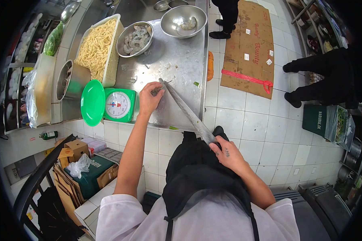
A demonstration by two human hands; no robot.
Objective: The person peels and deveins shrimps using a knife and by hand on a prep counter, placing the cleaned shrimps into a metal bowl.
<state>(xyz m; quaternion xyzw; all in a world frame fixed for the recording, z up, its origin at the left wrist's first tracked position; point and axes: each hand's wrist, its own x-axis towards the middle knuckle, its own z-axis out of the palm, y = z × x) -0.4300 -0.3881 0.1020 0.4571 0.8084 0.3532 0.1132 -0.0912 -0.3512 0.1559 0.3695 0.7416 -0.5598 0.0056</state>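
My left hand (151,95) is closed on a small grey shrimp (156,90) above the metal table (185,68). In my right hand (226,153) is the handle end of a long knife (187,111), whose blade slants up and left so that its tip lies beside the shrimp. Beyond my left hand stands a metal bowl (135,39) of peeled shrimp. A larger metal bowl (183,21) to its right holds a little shrimp. Small wet scraps lie scattered on the table.
Left of my left hand stand a green scale (119,105), a basket of noodles (117,48) and a metal pot (73,80). Cardboard (247,48) lies on the tiled floor. Two other people in dark trousers stand beyond the table and at the right.
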